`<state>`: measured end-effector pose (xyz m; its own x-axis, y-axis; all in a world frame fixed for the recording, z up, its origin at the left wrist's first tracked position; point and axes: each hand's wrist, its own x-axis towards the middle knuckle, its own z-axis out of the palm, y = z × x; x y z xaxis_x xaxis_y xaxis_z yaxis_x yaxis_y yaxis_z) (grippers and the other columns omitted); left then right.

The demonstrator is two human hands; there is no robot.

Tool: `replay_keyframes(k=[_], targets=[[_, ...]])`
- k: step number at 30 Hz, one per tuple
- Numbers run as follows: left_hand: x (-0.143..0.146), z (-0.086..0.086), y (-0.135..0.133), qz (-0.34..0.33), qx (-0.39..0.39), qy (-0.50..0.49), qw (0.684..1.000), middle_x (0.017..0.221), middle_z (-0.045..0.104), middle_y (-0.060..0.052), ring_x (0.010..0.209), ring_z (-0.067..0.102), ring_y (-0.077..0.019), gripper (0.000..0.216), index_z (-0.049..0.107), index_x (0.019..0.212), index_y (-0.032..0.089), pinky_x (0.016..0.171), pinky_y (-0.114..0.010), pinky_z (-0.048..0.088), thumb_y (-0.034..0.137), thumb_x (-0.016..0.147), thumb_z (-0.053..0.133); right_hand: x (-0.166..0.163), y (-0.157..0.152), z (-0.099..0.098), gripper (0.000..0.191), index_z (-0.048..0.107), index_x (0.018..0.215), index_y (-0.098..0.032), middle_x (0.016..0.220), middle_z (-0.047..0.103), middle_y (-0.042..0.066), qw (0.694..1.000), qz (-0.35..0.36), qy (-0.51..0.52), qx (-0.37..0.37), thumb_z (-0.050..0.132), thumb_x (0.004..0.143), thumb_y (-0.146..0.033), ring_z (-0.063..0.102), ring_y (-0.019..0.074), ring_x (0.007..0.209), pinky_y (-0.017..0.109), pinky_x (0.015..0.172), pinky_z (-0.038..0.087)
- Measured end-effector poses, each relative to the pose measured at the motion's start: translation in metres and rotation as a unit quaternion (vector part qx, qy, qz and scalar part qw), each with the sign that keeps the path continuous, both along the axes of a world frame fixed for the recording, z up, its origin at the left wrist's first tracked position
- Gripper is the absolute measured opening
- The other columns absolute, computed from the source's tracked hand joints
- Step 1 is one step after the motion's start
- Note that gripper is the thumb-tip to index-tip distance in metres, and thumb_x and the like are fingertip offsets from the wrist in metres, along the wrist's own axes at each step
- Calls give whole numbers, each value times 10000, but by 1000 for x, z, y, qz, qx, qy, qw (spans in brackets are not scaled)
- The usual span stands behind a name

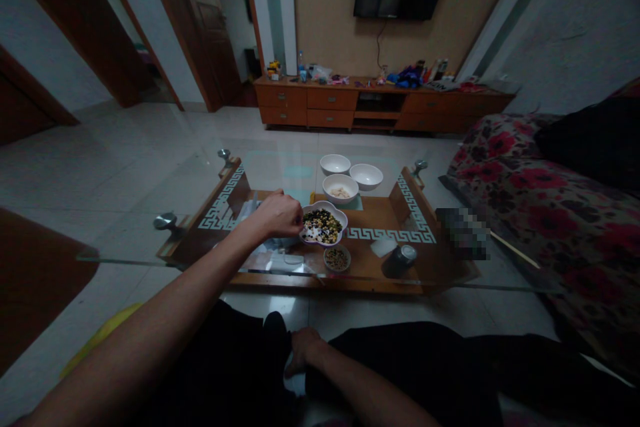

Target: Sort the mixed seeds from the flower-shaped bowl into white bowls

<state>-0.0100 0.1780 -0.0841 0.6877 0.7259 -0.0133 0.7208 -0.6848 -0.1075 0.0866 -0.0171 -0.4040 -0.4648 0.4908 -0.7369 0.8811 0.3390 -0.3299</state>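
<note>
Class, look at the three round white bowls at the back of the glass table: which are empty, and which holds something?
Two rear bowls look empty, plain white inside. The nearer bowl holds a few pale pieces.

The left hand (pixel 278 215) reaches over the glass tabletop (pixel 150 213), fingers curled at the rim of a scalloped bowl of mixed beans (pixel 323 225). The right hand (pixel 301 345) rests low between the knees. Three white bowls (pixel 341 188) stand beyond, a small dish (pixel 337 258) and a can (pixel 403 256) nearer.
</note>
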Motion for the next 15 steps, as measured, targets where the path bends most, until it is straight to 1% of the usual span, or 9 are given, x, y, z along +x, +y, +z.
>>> replay_keyframes(k=[3, 6, 8, 10, 12, 14, 15], targets=[[0, 0, 0, 7, -12, -7, 1000, 666, 724, -74, 630, 619, -199, 214, 806, 762, 196, 874, -409, 439, 294, 802, 620, -1, 4, 1, 615, 784, 1245, -233, 1243, 797, 89, 1000, 14, -15, -9, 884, 681, -457, 735, 376, 1209, 443, 1007, 611], [-3, 1, 0, 13, -25, -26, 999, 685, 737, -84, 647, 642, -215, 238, 824, 781, 197, 890, -428, 441, 298, 816, 612, -3, 3, 3, 552, 788, 1237, -213, 1263, 791, 98, 999, 34, -23, -3, 854, 733, -428, 733, 361, 1217, 435, 1028, 601], [-6, 1, 1, 15, -41, -57, 997, 710, 754, -83, 662, 658, -218, 261, 844, 824, 206, 859, -409, 451, 304, 833, 602, -4, 1, 3, 549, 791, 1226, -201, 1262, 789, 108, 999, 32, -23, 0, 858, 724, -413, 734, 366, 1214, 440, 1028, 600], [-8, -1, 3, 22, -61, -110, 992, 755, 781, -78, 685, 674, -211, 277, 858, 878, 219, 791, -366, 461, 319, 848, 602, -3, 0, 3, 635, 775, 1263, -201, 1294, 775, 116, 1000, 18, -2, 1, 885, 673, -408, 732, 376, 1213, 441, 1014, 606], [-8, -5, 7, 45, -75, -187, 978, 811, 806, -79, 713, 689, -204, 280, 862, 905, 220, 729, -333, 467, 339, 859, 613, 1, 1, 4, 766, 737, 1344, -225, 1353, 750, 105, 999, 7, 31, -9, 911, 620, -405, 728, 373, 1223, 427, 1011, 607], [-3, -10, 11, 76, -77, -279, 954, 875, 821, -87, 761, 712, -204, 282, 862, 917, 207, 720, -318, 490, 348, 877, 621, 6, 5, 6, 863, 692, 1420, -242, 1396, 731, 93, 999, 2, 42, -28, 922, 602, -391, 720, 357, 1243, 405, 1032, 599], [1, -14, 13, 93, -73, -323, 939, 901, 825, -92, 787, 723, -206, 283, 861, 923, 198, 732, -315, 506, 348, 886, 625, 8, 7, 7, 877, 677, 1442, -237, 1399, 730, 94, 999, 1, 38, -39, 920, 613, -386, 719, 348, 1249, 392, 1038, 596]])
